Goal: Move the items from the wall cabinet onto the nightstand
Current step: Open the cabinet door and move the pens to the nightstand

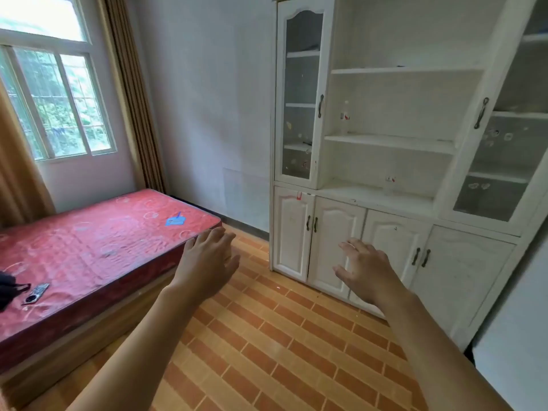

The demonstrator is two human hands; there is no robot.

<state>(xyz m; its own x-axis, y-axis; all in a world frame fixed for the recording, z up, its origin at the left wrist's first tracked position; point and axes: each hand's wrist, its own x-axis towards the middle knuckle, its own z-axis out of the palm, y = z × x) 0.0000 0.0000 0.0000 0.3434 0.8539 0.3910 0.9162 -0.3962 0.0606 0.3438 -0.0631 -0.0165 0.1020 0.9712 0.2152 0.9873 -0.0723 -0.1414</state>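
The wall cabinet [391, 137] ran past the top and right edges, its right glass door [501, 161] partly cut. Two small clear items on the open shelves, one [345, 117] higher, one [389, 183] lower, were too faint to identify. A dark object [7, 289] on the bed [89, 241] was clipped by the left edge. Behind the left glass door [301, 96], contents were unreadable.

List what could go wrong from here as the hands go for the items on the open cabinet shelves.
1. The clear bottle on the middle shelf and the small clear bottle on the lower ledge are pale against the white wall cabinet, so they are easy to miss or knock over.
2. Both the left hand and the right hand are empty and well short of the shelves.
3. No nightstand is in view.
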